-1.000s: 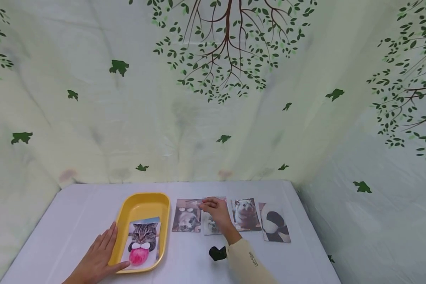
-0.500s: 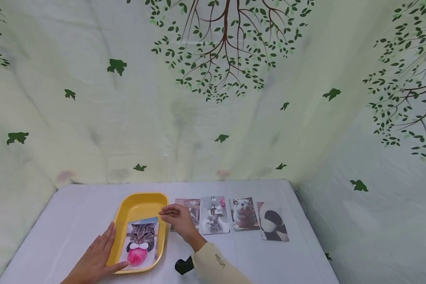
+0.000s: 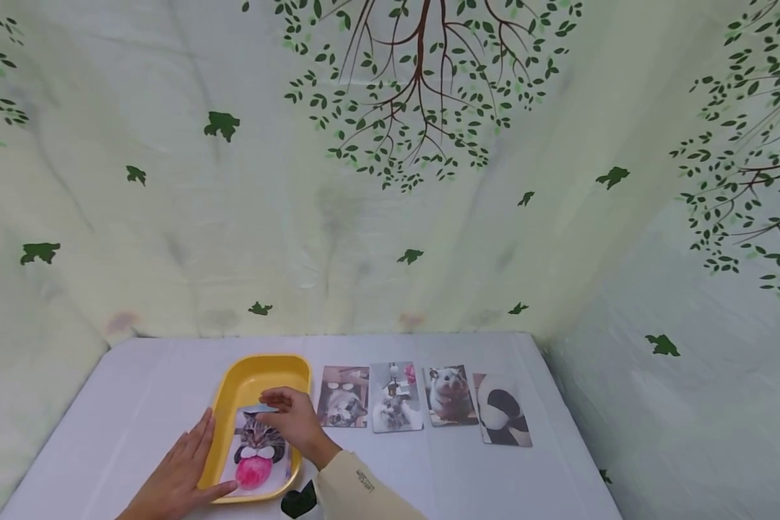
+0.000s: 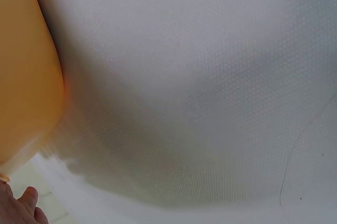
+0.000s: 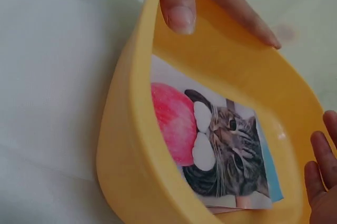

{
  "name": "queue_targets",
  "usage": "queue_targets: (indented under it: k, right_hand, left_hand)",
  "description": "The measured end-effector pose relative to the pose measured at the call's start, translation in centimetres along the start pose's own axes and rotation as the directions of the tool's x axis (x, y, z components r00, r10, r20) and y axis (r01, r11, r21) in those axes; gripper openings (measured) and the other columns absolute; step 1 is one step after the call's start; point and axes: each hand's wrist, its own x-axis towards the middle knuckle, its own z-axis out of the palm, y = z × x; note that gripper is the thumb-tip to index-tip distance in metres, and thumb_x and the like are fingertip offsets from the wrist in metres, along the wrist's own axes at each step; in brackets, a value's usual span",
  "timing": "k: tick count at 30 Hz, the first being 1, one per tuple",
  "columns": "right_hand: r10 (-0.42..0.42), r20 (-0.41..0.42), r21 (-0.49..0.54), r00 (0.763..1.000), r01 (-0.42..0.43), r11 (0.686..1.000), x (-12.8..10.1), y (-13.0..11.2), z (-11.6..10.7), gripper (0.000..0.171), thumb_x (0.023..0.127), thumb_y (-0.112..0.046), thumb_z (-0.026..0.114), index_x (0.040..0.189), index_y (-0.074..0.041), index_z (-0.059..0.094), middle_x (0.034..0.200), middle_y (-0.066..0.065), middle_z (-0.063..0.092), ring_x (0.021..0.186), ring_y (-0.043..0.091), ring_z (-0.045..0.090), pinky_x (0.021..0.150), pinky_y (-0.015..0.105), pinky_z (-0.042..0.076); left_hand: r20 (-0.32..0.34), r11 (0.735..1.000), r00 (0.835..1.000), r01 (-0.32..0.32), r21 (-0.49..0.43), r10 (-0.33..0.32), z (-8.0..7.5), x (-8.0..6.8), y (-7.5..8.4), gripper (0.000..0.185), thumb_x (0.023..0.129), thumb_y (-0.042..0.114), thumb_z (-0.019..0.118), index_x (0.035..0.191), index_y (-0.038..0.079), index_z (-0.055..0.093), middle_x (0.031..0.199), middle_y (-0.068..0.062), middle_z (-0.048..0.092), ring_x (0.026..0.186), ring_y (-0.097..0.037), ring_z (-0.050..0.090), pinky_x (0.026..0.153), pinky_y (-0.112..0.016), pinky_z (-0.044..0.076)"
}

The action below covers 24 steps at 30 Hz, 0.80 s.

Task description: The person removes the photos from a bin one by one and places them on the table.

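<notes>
A yellow tray (image 3: 260,370) stands on the white table, left of centre. In it lies a card showing a tabby cat with a red apple (image 3: 255,453). My left hand (image 3: 183,462) lies flat beside the tray's left wall; its thumb (image 5: 179,3) rests over the near rim (image 5: 131,145). My right hand (image 3: 284,417) reaches over the tray with its fingers (image 5: 322,167) extended near the cat card's (image 5: 221,145) top edge. I see nothing held in it. The left wrist view shows only the tray's outer wall (image 4: 23,71) and tablecloth.
Several animal cards lie in a row right of the tray: a dog card (image 3: 344,397), a kitten card (image 3: 395,399), a hamster card (image 3: 448,394) and a panda card (image 3: 503,409). Leaf-printed cloth walls rise behind and at the right.
My right hand has moved left from the row of cards to above the tray. The cards in the row stay in place. The left hand has not moved.
</notes>
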Motion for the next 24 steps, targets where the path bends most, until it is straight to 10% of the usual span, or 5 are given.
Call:
queue_targets:
  k: [11, 24]
  right_hand:
    - [0.045, -0.096, -0.177, 0.994, -0.062, 0.982, 1.4, 0.2, 1.6, 0.028, 0.078, 0.004, 0.075, 0.105, -0.001, 0.072, 0.097, 0.005, 0.069, 0.092, 0.02, 0.062, 0.08, 0.023, 0.052]
    - [0.182, -0.222, -0.467, 0.958, -0.269, 0.842, 1.6, 0.7, 3.2, 0.034, 0.076, -0.011, 0.08, 0.108, -0.018, 0.071, 0.102, -0.005, 0.065, 0.084, 0.013, 0.053, 0.073, 0.028, 0.052]
  left_hand:
    - [0.019, 0.999, 0.999, 0.036, -0.012, -0.036, 0.0, -0.1, 0.1, 0.122, 0.076, 0.067, 0.064, 0.153, 0.003, -0.007, 0.16, -0.016, 0.0, 0.135, -0.044, 0.021, 0.096, -0.012, -0.025]
    - [-0.005, 1.0, 1.0, 0.003, 0.004, -0.003, -0.2, -0.1, 0.0, 0.121, 0.076, 0.065, 0.065, 0.153, 0.0, -0.002, 0.16, -0.016, 0.003, 0.134, -0.044, 0.025, 0.097, -0.009, -0.023]
